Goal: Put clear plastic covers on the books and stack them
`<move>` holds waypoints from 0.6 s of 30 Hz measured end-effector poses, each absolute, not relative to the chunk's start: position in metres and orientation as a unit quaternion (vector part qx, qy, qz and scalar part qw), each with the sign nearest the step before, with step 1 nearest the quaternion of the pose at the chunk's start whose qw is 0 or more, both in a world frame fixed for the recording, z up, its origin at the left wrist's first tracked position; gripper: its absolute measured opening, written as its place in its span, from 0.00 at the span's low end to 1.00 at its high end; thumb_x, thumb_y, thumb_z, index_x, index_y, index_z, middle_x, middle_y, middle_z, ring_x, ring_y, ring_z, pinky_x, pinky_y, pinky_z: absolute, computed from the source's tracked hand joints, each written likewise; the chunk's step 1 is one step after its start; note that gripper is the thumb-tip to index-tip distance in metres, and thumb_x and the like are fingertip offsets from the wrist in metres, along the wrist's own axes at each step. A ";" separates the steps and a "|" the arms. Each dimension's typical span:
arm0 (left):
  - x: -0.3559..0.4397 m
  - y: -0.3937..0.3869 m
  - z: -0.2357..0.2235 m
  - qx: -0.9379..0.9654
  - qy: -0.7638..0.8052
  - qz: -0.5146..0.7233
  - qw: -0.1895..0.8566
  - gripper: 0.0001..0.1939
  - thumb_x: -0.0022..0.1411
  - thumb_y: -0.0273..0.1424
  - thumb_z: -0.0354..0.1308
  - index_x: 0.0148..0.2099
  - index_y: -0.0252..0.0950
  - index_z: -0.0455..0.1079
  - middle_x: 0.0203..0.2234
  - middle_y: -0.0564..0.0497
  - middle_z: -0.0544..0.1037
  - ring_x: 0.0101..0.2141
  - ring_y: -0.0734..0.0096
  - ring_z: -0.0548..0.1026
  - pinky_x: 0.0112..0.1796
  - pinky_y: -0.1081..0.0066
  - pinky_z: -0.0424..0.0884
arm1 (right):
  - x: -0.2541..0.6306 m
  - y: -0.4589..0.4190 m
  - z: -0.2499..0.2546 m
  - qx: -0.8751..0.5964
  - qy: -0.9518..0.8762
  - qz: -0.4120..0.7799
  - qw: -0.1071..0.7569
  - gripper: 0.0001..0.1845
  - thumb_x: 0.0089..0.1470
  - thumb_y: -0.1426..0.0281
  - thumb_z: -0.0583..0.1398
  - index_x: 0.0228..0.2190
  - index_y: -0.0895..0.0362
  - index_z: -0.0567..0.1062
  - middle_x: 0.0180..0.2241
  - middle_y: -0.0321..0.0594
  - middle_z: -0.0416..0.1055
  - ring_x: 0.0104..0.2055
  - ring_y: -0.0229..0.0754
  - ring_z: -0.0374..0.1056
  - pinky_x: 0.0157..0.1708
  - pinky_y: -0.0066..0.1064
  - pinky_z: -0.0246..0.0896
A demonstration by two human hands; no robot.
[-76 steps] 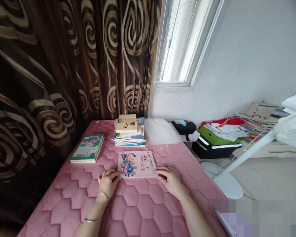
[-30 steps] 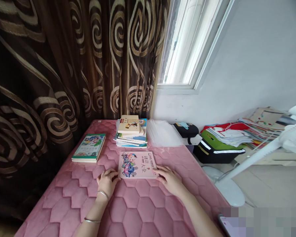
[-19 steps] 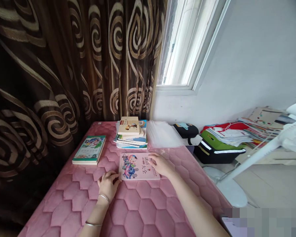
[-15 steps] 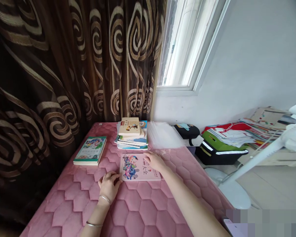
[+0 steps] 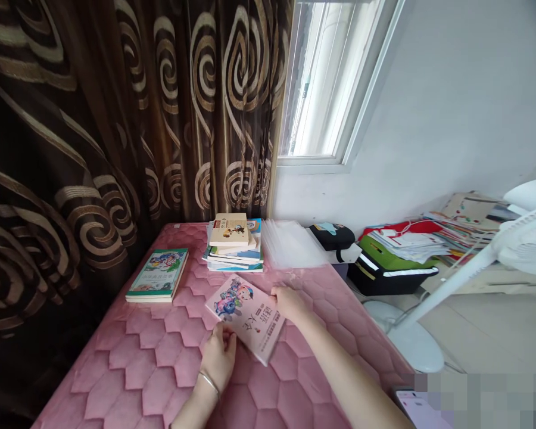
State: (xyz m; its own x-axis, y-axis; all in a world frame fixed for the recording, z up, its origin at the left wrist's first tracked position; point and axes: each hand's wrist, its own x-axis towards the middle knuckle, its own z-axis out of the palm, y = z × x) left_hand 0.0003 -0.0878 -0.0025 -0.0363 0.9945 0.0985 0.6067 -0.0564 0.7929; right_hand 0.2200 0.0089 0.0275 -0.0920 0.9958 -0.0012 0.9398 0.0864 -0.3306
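A pink book (image 5: 253, 319) with cartoon characters and large Chinese characters on its cover lies turned at an angle over the pink quilted mattress (image 5: 152, 363). My right hand (image 5: 290, 305) is closed on its far right edge, the fingers partly hidden from me. At the near left edge, my left hand (image 5: 220, 353) pinches the book with curled fingers. A silver bracelet (image 5: 209, 383) circles my left wrist.
A green-edged book pile (image 5: 158, 274) lies at left. Further back stand stacked books (image 5: 234, 244) beside clear plastic sleeves (image 5: 290, 244). Right of the mattress are a black-and-green box (image 5: 390, 268) and a white fan (image 5: 469, 286). A phone (image 5: 422, 408) lies at the lower right.
The pink book has turned clockwise from lying square, its right end swinging nearer to me. My left hand has moved right along with its edge, and my right hand has shifted slightly nearer.
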 end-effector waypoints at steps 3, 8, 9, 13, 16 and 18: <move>-0.003 -0.069 -0.001 0.625 0.652 0.347 0.251 0.06 0.60 0.24 0.47 0.35 0.39 0.63 0.28 0.52 0.77 0.30 0.72 0.76 0.33 0.75 0.70 | 0.221 -0.014 0.025 -0.651 -0.733 0.154 0.122 0.08 0.54 0.70 0.57 0.30 0.54 0.78 0.33 0.38 0.78 0.35 0.40 0.72 0.33 0.27 0.59; -0.013 -0.035 0.000 0.630 0.661 0.341 0.225 0.10 0.55 0.18 0.49 0.34 0.38 0.66 0.30 0.52 0.78 0.33 0.71 0.77 0.38 0.72 0.69 | 0.215 -0.038 0.012 -0.624 -0.732 0.200 0.187 0.10 0.55 0.70 0.55 0.30 0.56 0.76 0.33 0.41 0.78 0.38 0.42 0.72 0.35 0.28 0.59; -0.015 -0.029 -0.001 0.632 0.658 0.340 0.228 0.11 0.55 0.17 0.49 0.35 0.38 0.67 0.30 0.53 0.79 0.33 0.72 0.77 0.38 0.72 0.69 | 0.215 -0.039 0.008 -0.621 -0.726 0.214 0.202 0.10 0.56 0.70 0.54 0.30 0.56 0.76 0.32 0.41 0.78 0.36 0.42 0.72 0.34 0.28 0.59; -0.018 -0.015 -0.002 0.643 0.644 0.341 0.237 0.15 0.54 0.15 0.47 0.35 0.38 0.68 0.32 0.54 0.79 0.36 0.74 0.77 0.40 0.74 0.70 | 0.214 -0.037 -0.005 -0.623 -0.709 0.227 0.241 0.10 0.57 0.69 0.53 0.31 0.56 0.74 0.32 0.40 0.77 0.35 0.41 0.72 0.33 0.28 0.59; -0.018 -0.012 -0.003 0.650 0.635 0.342 0.238 0.16 0.53 0.15 0.47 0.35 0.38 0.69 0.32 0.54 0.80 0.36 0.74 0.77 0.41 0.73 0.70 | 0.214 -0.035 -0.010 -0.628 -0.705 0.215 0.250 0.11 0.57 0.68 0.53 0.31 0.57 0.73 0.31 0.42 0.77 0.35 0.42 0.72 0.34 0.29 0.59; -0.019 -0.014 -0.004 0.659 0.625 0.344 0.238 0.15 0.54 0.16 0.48 0.34 0.38 0.70 0.33 0.53 0.80 0.37 0.73 0.77 0.42 0.73 0.71 | 0.213 -0.036 -0.011 -0.633 -0.699 0.213 0.255 0.11 0.57 0.67 0.53 0.30 0.57 0.73 0.31 0.43 0.77 0.36 0.43 0.72 0.35 0.30 0.60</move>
